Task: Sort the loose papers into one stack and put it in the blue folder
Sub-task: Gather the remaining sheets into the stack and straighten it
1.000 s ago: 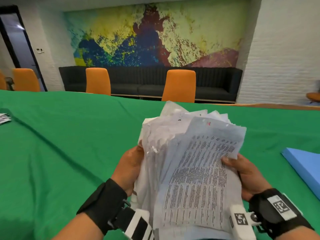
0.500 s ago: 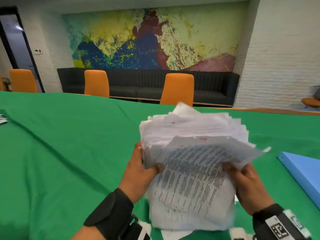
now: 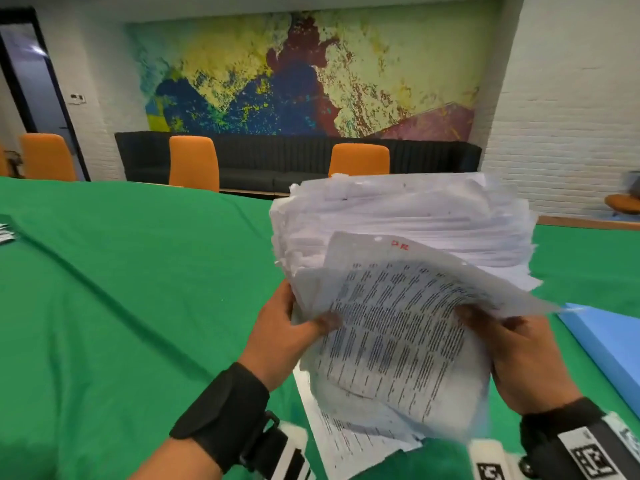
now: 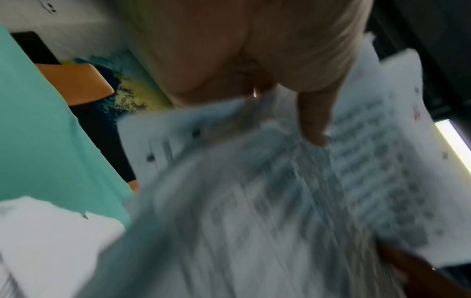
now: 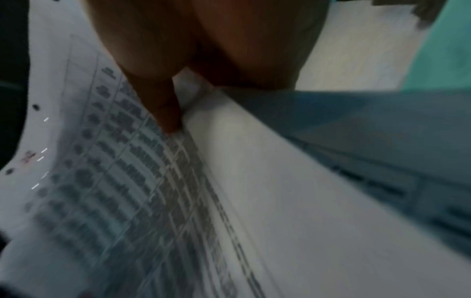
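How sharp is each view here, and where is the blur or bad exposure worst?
Head view: mostly sharp and evenly lit, with printed lines showing on the paper stack, though its lower edge and the right hand smear slightly. Left wrist view: heavy motion blur over the sheets, and the left hand is pale and washed out. Right wrist view: dim, the hand nearly a silhouette, the print streaked.

Stack of papers (image 3: 401, 244) up between left hand (image 3: 280, 337) and right hand (image 3: 519, 362), above the counter (image 3: 121, 306); folder (image 3: 609, 341) lies right, chairs (image 3: 194, 162) behind.
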